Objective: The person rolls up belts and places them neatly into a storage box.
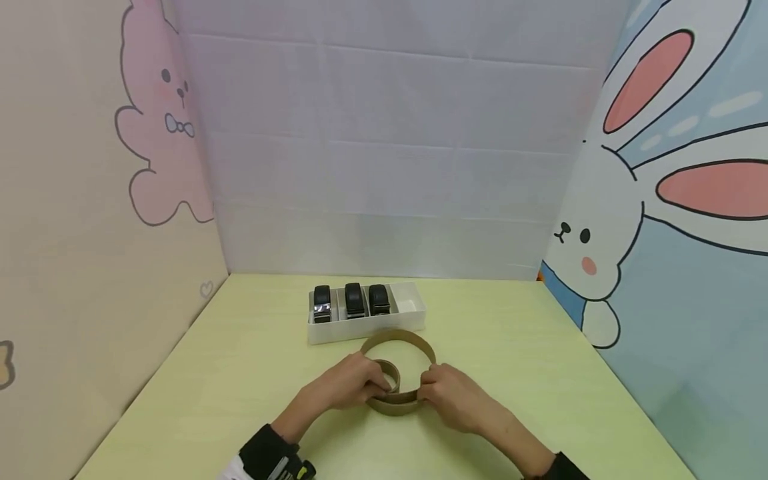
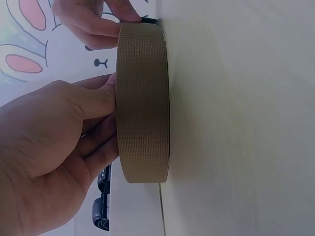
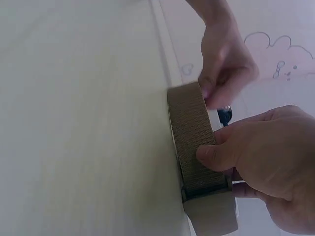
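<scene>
A tan woven webbing belt (image 1: 393, 408) stands on its edge on the table in a loose loop, with a smaller coil inside it at the left. My left hand (image 1: 355, 380) pinches the coiled part near the front left of the loop. On the right side, my right hand (image 1: 453, 397) grips the outer band between thumb and fingers. The right wrist view shows the right thumb (image 3: 211, 156) pressed on the outside of the webbing, close to a dark crosswise band (image 3: 205, 190). In the left wrist view, the belt hides the left fingertips.
Behind the loop stands a white divided box (image 1: 366, 328). Three rolled black belts (image 1: 355, 300) with shiny buckles fill its left and middle compartments. A pale yellow table (image 1: 516, 333) lies under everything, with a white back wall (image 1: 384, 167) and printed side walls around it.
</scene>
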{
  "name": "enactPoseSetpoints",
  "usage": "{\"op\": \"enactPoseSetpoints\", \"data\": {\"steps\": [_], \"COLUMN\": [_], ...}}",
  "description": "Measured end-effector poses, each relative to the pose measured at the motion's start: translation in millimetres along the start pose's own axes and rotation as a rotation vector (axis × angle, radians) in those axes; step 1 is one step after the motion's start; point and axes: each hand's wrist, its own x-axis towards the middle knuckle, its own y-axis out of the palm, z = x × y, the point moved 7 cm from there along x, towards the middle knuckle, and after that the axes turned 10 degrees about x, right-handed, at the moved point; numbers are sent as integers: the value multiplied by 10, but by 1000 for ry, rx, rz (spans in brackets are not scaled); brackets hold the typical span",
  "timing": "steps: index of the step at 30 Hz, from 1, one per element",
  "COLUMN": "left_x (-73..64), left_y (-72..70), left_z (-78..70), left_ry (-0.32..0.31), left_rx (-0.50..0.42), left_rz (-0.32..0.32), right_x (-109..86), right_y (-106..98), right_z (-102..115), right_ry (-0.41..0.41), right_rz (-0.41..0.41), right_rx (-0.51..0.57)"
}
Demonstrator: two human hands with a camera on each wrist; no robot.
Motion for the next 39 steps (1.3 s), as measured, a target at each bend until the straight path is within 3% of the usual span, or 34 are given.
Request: {"op": "enactPoseSetpoints", "data": {"steps": [7, 10, 16, 22, 26, 31, 39], "left_x": [-122, -156, -160, -144, -153, -160, -145], "left_y": [-42, -44, -62, -87, -77, -61, -42], "left_z": [-14, -23, -50, -58, -55, -60, -173], "left_ry": [15, 7, 15, 15, 11, 9, 53], "left_rx": [-49, -63, -66, -50, -66, -87, -87], "left_rz": [-33, -26, -28, -38, -32, -25, -17], "right_x": [-248, -320, -298, -244, -242, -204, -32], "right_y": [-108, -125, -106, -80, -40, -59, -97], "right_z": [-653, -771, -544, -419, -419, -505, -625], "right_ry": [162, 214, 267, 592, 697, 699, 497], "right_rz": [-21, -52, -132, -169, -153, -152, -137], "right_rx": [-99, -173, -155, -114, 31, 181, 246]}}
